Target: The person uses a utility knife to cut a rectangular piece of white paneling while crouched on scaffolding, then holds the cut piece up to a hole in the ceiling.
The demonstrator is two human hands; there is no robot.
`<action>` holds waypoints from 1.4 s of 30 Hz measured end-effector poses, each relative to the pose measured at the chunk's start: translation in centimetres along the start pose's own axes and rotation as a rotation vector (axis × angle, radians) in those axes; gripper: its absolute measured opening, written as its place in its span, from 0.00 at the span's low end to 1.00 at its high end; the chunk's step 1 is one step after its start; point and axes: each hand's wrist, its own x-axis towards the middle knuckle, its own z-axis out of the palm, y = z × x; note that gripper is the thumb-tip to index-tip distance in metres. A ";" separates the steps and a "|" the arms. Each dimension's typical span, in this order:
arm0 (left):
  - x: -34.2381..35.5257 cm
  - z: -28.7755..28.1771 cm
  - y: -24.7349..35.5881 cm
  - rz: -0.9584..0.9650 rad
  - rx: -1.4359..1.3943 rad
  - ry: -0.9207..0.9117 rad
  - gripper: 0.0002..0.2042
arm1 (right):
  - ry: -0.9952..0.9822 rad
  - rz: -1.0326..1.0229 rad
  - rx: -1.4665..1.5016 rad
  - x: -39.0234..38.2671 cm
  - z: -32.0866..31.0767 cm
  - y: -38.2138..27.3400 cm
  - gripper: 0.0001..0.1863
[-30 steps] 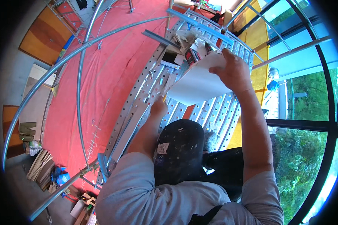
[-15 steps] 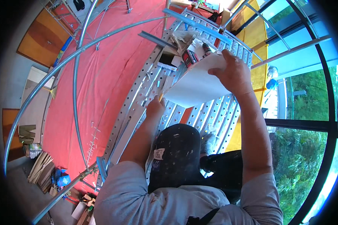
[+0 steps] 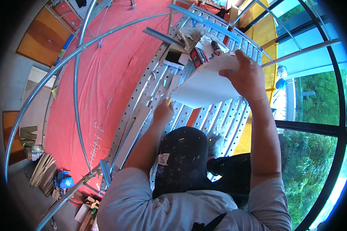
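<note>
My right hand (image 3: 247, 73) grips a white flat board (image 3: 208, 85) by its far right edge, thumb lying over the face. The board is tilted above the metal scaffold planks. Close to the board's near left corner, my left hand (image 3: 164, 112) is closed around a slim yellow-orange thing (image 3: 169, 101); only its tip shows, too small to name exactly. Just beyond the board lie a red and black box-shaped thing (image 3: 198, 57) and a dark and red power tool (image 3: 216, 47) beside crumpled pale cloth (image 3: 192, 37).
Perforated scaffold planks (image 3: 181, 115) lie under me. A small open box (image 3: 176, 58) and metal channels (image 3: 164, 36) rest on them. Curved scaffold tubes (image 3: 78, 77) cross the left side, over red sheeting (image 3: 115, 69). Windows (image 3: 316, 100) stand to the right.
The board and both hands have shifted slightly rightward in the picture, as have the planks and tools around them. My grips look the same.
</note>
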 end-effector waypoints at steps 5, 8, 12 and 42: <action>0.6 0.0 -1.3 -0.027 0.051 -0.042 0.19 | 0.008 -0.018 -0.010 -0.3 0.1 -1.0 0.28; 0.8 0.7 -1.4 -0.029 0.071 -0.019 0.18 | -0.006 -0.012 -0.010 -0.5 -0.1 -1.3 0.29; 0.6 0.4 -1.4 -0.034 0.065 -0.041 0.18 | -0.018 -0.012 -0.025 -1.0 0.0 -1.3 0.28; -0.8 -1.3 -0.4 -0.042 0.034 0.021 0.22 | 0.014 0.013 -0.001 -1.1 -0.2 -0.2 0.29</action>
